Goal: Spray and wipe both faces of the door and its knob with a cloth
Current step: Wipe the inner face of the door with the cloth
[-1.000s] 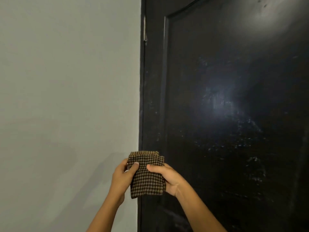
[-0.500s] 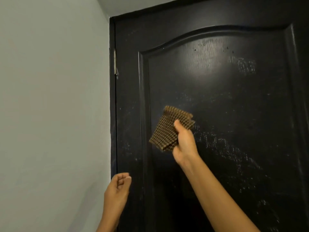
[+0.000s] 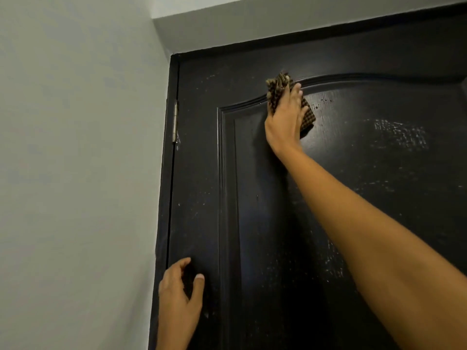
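A black panelled door (image 3: 353,198) fills the right of the head view, with pale streaks and specks on its glossy face. My right hand (image 3: 284,120) is raised high and presses a folded brown checked cloth (image 3: 307,117) flat against the arched top of the door's panel. My left hand (image 3: 180,294) is low at the door's hinge side, fingers spread and curled, holding nothing, close to or touching the door's edge. The knob is out of view.
A grey wall (image 3: 75,173) runs along the left, meeting the black door frame (image 3: 165,198). A metal hinge (image 3: 174,121) sits on the frame's upper left. The ceiling (image 3: 227,16) is just above the door's top.
My view tilted upward. My right hand carried the cloth up from mid-door and pressed it on the panel's arched top. My left hand let go of the cloth and moved toward the door's edge.
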